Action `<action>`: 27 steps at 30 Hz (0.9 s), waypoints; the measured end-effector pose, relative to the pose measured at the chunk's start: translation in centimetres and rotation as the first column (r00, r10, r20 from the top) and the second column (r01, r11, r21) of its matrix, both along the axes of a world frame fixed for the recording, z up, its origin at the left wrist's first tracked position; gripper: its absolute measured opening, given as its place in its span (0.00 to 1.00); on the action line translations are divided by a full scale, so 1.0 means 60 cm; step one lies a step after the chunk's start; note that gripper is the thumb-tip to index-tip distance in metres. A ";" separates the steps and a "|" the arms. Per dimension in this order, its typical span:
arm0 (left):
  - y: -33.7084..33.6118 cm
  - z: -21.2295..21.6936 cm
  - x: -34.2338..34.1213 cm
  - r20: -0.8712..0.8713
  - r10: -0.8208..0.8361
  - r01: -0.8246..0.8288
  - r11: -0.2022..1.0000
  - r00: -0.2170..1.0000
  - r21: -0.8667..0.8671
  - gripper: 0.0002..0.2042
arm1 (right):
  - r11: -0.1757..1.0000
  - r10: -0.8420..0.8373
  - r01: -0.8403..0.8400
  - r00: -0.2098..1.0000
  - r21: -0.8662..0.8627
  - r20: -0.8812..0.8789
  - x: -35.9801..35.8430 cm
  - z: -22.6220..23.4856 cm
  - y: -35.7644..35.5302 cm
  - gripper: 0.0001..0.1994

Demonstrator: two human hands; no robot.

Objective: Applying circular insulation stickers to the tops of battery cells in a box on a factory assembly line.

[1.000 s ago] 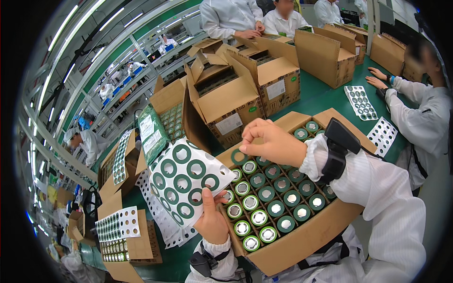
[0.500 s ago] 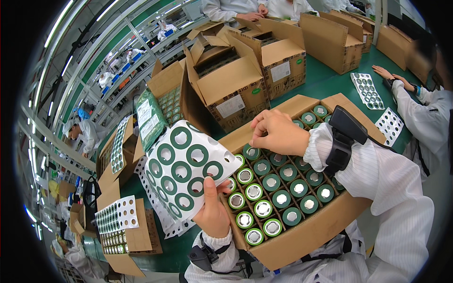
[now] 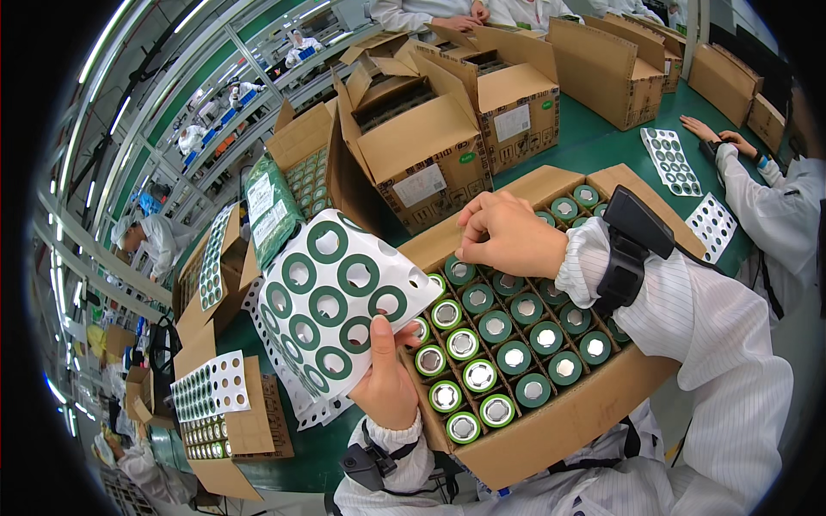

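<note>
While the left hand point(image 3: 387, 378) grips a ring sheet point(image 3: 331, 297), the right hand point(image 3: 508, 236) pinches above the cells point(image 3: 508, 344).

Green bench point(image 3: 594, 142) w/ cardboard boxes point(image 3: 430, 146)

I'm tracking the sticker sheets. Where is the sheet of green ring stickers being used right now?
In the head view, left of centre: the left hand holds the sticker sheet up by its lower edge, beside the open box of batteries.
</note>
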State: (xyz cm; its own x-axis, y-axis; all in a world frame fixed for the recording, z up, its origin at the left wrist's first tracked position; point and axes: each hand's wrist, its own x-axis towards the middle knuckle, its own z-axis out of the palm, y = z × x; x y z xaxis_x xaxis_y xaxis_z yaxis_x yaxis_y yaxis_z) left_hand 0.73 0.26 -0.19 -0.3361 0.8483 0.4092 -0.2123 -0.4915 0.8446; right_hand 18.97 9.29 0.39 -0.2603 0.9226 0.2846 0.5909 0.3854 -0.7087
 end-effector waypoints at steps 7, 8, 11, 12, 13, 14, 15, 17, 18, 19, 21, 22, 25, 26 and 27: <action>0.001 -0.003 -0.001 0.004 -0.004 0.004 1.000 1.000 -0.001 0.09 | 1.000 0.010 -0.010 0.999 -0.004 0.039 0.002 0.001 -0.001 0.08; 0.001 -0.001 0.001 0.005 -0.004 0.004 1.000 1.000 0.001 0.09 | 1.000 0.012 -0.012 0.999 0.003 0.041 0.002 0.000 -0.001 0.08; 0.000 0.000 0.000 0.007 0.006 -0.006 1.000 1.000 0.007 0.09 | 1.000 0.020 -0.020 0.999 0.008 0.044 0.000 0.002 -0.002 0.08; 0.001 -0.001 0.000 0.008 0.011 -0.011 1.000 1.000 0.011 0.09 | 1.000 0.019 -0.019 0.999 0.008 0.045 0.000 0.002 -0.002 0.08; 0.001 0.000 0.001 0.009 0.010 -0.010 1.000 1.000 0.011 0.09 | 1.000 0.016 -0.017 0.999 0.013 0.044 0.000 0.001 -0.002 0.08; 0.001 0.000 0.001 0.013 0.009 -0.009 1.000 1.000 0.012 0.09 | 1.000 0.013 -0.014 0.999 0.019 0.043 0.000 0.000 -0.003 0.08; 0.001 0.001 0.001 0.018 0.010 -0.010 1.000 1.000 0.012 0.09 | 1.000 0.014 -0.015 0.999 0.019 0.043 0.000 0.000 -0.003 0.08; 0.001 0.000 0.000 0.013 0.013 -0.013 1.000 1.000 0.014 0.09 | 0.999 0.014 -0.016 0.999 0.030 0.047 -0.001 0.000 -0.004 0.07; 0.001 0.000 0.000 0.008 0.013 -0.013 1.000 1.000 0.016 0.09 | 0.999 0.013 -0.014 0.999 0.031 0.047 -0.001 0.000 -0.004 0.07; 0.002 0.000 0.001 0.008 0.011 -0.012 1.000 1.000 0.017 0.09 | 0.999 0.005 -0.007 0.998 0.034 0.064 0.000 -0.001 -0.004 0.07; 0.001 0.000 0.000 0.010 0.010 -0.010 1.000 1.000 0.005 0.09 | 0.999 -0.002 -0.001 0.997 0.037 0.080 0.000 -0.002 -0.003 0.07; 0.001 -0.001 -0.001 0.009 0.011 -0.011 1.000 1.000 0.006 0.09 | 0.999 0.001 -0.004 0.996 0.038 0.085 -0.001 -0.002 -0.004 0.07; 0.002 -0.003 -0.001 0.007 0.008 -0.008 1.000 1.000 0.001 0.09 | 0.999 0.001 -0.004 0.996 0.034 0.095 0.000 -0.001 -0.004 0.07; 0.003 -0.003 0.001 0.006 0.008 -0.008 1.000 1.000 0.007 0.09 | 1.000 -0.001 -0.002 0.995 0.030 0.099 0.001 -0.002 -0.004 0.07; 0.002 -0.001 0.001 0.005 0.010 -0.010 1.000 1.000 0.014 0.09 | 1.000 0.000 -0.003 0.995 0.031 0.099 0.000 -0.001 -0.005 0.07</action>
State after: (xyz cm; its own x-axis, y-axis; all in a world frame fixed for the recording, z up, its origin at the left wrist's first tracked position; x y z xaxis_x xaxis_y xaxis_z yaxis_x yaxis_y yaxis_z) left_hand 0.79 0.36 -0.25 -0.3466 0.8388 0.4198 -0.2109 -0.5058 0.8365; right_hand 18.99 9.01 0.34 -0.2899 0.9134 0.2857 0.6572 0.4070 -0.6344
